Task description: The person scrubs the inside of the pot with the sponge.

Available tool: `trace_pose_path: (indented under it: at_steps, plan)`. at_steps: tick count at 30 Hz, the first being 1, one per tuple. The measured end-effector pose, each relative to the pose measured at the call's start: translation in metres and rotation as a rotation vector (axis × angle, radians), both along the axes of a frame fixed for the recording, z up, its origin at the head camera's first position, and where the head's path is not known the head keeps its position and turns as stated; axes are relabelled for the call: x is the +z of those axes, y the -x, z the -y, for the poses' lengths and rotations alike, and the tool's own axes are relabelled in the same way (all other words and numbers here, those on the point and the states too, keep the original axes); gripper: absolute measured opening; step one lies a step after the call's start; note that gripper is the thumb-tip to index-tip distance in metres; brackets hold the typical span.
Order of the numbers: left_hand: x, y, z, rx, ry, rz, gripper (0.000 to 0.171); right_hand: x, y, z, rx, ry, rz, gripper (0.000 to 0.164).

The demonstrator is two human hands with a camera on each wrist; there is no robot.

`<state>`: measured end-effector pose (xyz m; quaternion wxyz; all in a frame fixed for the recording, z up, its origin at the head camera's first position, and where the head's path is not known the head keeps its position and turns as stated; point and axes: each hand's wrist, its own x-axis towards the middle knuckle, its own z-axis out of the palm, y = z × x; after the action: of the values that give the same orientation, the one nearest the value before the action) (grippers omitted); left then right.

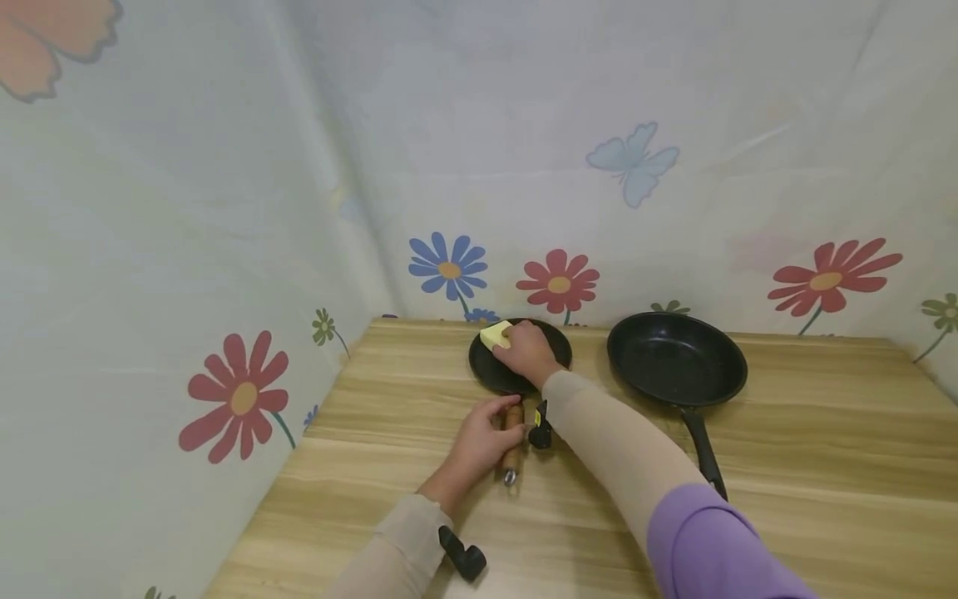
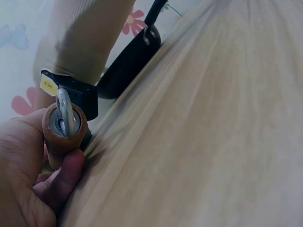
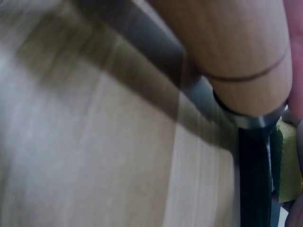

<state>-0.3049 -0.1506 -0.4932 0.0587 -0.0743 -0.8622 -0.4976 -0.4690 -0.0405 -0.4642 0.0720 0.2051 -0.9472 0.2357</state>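
Observation:
A small black frying pan (image 1: pixel 490 378) with a wooden handle (image 1: pixel 512 458) lies on the table near the wall. My left hand (image 1: pixel 479 441) grips that handle between thumb and fingers; in the left wrist view the handle's end with its metal hanging ring (image 2: pixel 66 116) faces the camera. My right hand (image 1: pixel 530 353) holds a pale yellow sponge (image 1: pixel 494 334) against the pan's inner surface, toward its far left side. Close up in the right wrist view are the sponge (image 3: pixel 288 163) and the wooden handle (image 3: pixel 236 52), with the fingers partly cut off at the edge.
A larger black frying pan (image 1: pixel 677 362) stands to the right, its black handle (image 1: pixel 703 453) pointing toward me. The wood-grain table (image 1: pixel 838 466) meets a flower-printed cloth wall (image 1: pixel 509 191) at the back and left. Each wrist carries a black camera mount (image 1: pixel 464 556).

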Motion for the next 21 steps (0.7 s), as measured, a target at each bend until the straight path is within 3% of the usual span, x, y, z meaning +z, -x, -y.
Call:
trace_pose_path:
  at_steps: [16, 21]
  plan:
    - [0.0036, 0.0013, 0.0006, -0.006, 0.014, 0.001, 0.049, 0.004, -0.0054, -0.0041, 0.152, -0.045, -0.076, 0.04]
    - [0.0028, 0.0002, -0.0003, -0.013, 0.026, 0.001, 0.048, 0.0032, -0.0052, -0.0075, 0.18, -0.077, -0.034, 0.046]
